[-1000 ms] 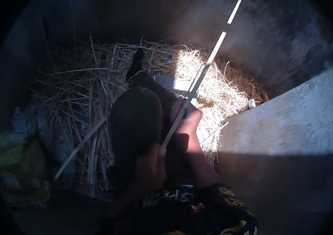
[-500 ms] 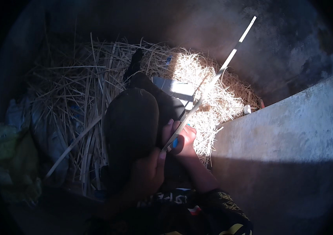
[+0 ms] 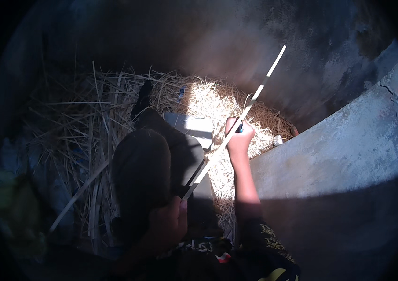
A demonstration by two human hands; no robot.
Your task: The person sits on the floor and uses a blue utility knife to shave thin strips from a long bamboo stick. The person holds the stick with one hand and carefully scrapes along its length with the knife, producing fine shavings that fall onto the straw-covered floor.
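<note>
A long, thin, pale strip that looks like split bamboo (image 3: 215,157) slants up and away to the right from my lap. Its near end is pinched in my left hand (image 3: 170,221), closed in the shadow by my knee. My right hand (image 3: 242,135), in bright sun, is a fist beside the strip's middle. Inside it is a blue-handled tool (image 3: 239,127), mostly covered by the fingers, so its working end cannot be made out. A fine curl stands off the strip just beyond that hand.
Pale shavings (image 3: 208,96) and long loose strips (image 3: 98,173) heap around my dark-trousered leg (image 3: 140,173). A grey block (image 3: 189,126) lies beyond the knee. At right stands a low cement wall (image 3: 334,154); a yellowish sack (image 3: 14,206) sits at far left.
My right hand has slid away from my left hand, outward along the strip, its arm now stretched out. My left hand still holds the near end. The whole view has shifted slightly.
</note>
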